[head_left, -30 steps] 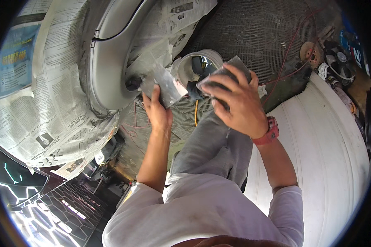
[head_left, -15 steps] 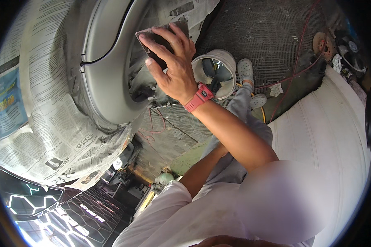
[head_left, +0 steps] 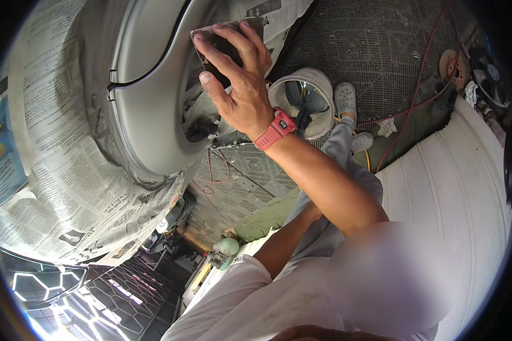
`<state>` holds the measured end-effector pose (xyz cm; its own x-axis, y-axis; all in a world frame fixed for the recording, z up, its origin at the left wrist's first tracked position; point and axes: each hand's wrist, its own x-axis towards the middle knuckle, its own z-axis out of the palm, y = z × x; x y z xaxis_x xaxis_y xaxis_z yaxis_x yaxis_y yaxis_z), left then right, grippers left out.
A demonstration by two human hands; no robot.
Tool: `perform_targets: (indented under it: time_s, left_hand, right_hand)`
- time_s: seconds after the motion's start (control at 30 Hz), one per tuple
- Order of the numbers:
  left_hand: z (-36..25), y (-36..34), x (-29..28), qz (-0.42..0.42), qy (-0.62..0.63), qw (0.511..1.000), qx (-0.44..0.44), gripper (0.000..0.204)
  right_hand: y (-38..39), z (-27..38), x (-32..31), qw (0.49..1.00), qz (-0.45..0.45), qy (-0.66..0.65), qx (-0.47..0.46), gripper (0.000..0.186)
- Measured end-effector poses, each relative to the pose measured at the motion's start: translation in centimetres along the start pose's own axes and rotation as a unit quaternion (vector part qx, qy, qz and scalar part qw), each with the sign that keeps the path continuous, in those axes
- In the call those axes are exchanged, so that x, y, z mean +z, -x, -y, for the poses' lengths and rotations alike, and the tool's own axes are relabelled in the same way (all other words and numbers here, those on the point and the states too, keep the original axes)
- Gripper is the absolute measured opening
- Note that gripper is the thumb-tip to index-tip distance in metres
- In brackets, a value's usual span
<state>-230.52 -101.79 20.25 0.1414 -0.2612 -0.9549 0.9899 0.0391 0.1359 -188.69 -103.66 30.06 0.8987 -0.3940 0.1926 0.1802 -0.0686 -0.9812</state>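
Observation:
My right hand [head_left: 239, 85], with a red watch [head_left: 276, 129] on its wrist, is laid over a dark, square-edged sheet that looks like sandpaper [head_left: 222, 48]. Its fingers are spread across the sheet with their tips near the far edge, and the thumb sits apart on the left. Just left of the hand curves a smooth grey car body panel [head_left: 148, 108] with a dark seam. I cannot tell whether the sheet touches it. My left forearm [head_left: 287, 236] passes behind the right one, which hides the left hand.
Newspaper [head_left: 57, 148] covers the body around the panel. A white bucket [head_left: 329, 91] with dark liquid and a cloth-like thing stands beside my grey clog [head_left: 345, 98]. A red hose [head_left: 418, 85] crosses the textured floor. A brake disc [head_left: 449, 63] lies at the far right, beyond a white ribbed surface [head_left: 455, 170].
The whole view has shifted slightly. My right hand stays over the sheet in nearly the same pose, and the sheet keeps with it beside the grey panel.

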Motion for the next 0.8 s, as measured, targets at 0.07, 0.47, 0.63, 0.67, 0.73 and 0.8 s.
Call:
perform_targets:
  time_s: [0.07, 0.47, 0.63, 0.67, 0.73, 0.8]
  left_hand:
    - [0.1, -0.1, -0.2, 0.002, -0.001, 1.000, -0.001, 0.081]
    - [-0.4, 0.0, -1.2, 0.005, -0.016, 1.000, -0.002, 0.081]
    - [-0.4, 0.0, -1.5, 0.004, -0.022, 1.000, -0.002, 0.081]
    - [-0.5, -0.1, -1.6, 0.005, -0.024, 1.000, -0.002, 0.081]
    - [-0.5, -0.1, -1.6, 0.004, -0.027, 1.000, -0.003, 0.081]
    - [-0.4, -0.2, -1.7, 0.003, -0.031, 1.000, -0.002, 0.081]
  right_hand:
    - [0.3, 0.1, 0.3, 1.000, 0.005, -0.016, 0.003, 0.050]
    - [-0.6, -0.6, -0.5, 1.000, 0.012, -0.014, -0.019, 0.050]
    - [-0.5, -0.6, -0.8, 0.998, 0.025, 0.046, -0.046, 0.050]
    - [-0.6, -0.7, -1.2, 0.997, 0.035, 0.042, -0.050, 0.050]
    - [-0.8, -1.1, -2.1, 0.996, 0.056, 0.034, -0.060, 0.050]
    - [-0.9, -1.1, -3.1, 0.995, 0.076, 0.042, -0.058, 0.049]
